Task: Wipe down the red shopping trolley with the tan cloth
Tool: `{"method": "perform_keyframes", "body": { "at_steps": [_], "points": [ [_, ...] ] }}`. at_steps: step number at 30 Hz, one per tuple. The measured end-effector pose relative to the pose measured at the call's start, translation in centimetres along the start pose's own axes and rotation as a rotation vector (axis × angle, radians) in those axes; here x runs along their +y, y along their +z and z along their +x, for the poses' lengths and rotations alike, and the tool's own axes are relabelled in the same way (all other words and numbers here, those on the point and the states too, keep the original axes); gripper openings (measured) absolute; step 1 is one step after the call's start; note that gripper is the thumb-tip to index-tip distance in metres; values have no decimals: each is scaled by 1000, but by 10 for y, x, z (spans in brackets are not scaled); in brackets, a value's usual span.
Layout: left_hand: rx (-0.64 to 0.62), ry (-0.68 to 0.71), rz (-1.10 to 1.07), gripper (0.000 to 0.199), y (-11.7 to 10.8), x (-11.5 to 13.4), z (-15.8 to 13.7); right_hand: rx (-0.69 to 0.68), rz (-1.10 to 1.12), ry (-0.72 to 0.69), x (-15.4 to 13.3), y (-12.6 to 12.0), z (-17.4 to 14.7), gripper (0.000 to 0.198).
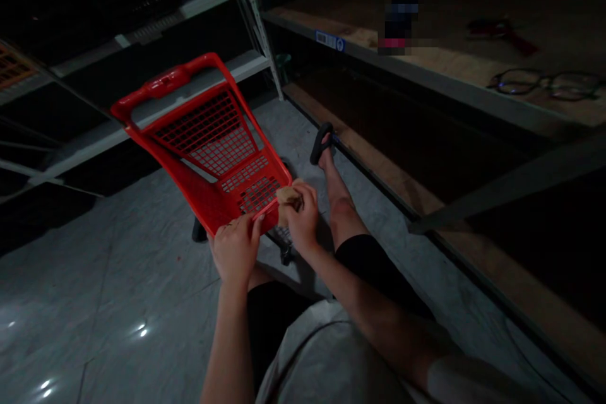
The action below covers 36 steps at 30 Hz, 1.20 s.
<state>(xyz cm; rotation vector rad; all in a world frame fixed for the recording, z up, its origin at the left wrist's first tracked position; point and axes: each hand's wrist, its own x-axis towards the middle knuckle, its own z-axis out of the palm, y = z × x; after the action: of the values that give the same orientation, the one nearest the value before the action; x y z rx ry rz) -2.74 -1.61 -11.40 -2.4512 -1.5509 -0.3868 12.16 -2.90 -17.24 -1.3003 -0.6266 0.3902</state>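
A red plastic shopping cart [182, 170] with grid-patterned walls stands on the floor in front of me. Its near rim is gripped by my left hand [235, 246], with the fingers over the edge and the thumb toward the middle. My right hand [303, 218] closes around a tan cloth [285, 196] at the near right corner of the cart. The cloth lies against the rim there, and part of it is hidden by my fingers. The cart's handle [168, 80] is at the far end.
To the right runs a wooden shelf [360, 28] holding eyeglasses [544, 83], a dark red object [497, 28] and a blurred-out item. A white metal rack [258, 19] stands behind the cart. My sandalled foot [323, 144] rests beside the lower shelf. A caster [285, 255] shows beneath the cart.
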Motion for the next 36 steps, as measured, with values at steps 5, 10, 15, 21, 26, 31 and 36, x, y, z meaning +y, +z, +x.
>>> {"method": "perform_keyframes", "body": {
  "at_steps": [5,10,15,21,26,31,36],
  "points": [
    [58,90,-36,46,-6,-1,0,-36,4,87,19,-6,-6,33],
    [94,96,-80,42,-16,-8,-13,-44,25,352,50,-14,3,27],
    [126,74,-88,36,-19,-23,-34,-166,199,85,-15,-11,30,25],
    [154,82,-166,34,-18,-35,-44,-127,214,135,1,-4,4,24],
    [161,27,-207,35,-21,-44,-48,-62,147,454,70,-8,-11,19],
    [167,43,-188,37,-23,-52,-54,-75,190,485,58,0,-4,17],
    [167,51,-159,36,-23,-49,-59,-242,362,152,-11,18,26,31]
  ]
}}
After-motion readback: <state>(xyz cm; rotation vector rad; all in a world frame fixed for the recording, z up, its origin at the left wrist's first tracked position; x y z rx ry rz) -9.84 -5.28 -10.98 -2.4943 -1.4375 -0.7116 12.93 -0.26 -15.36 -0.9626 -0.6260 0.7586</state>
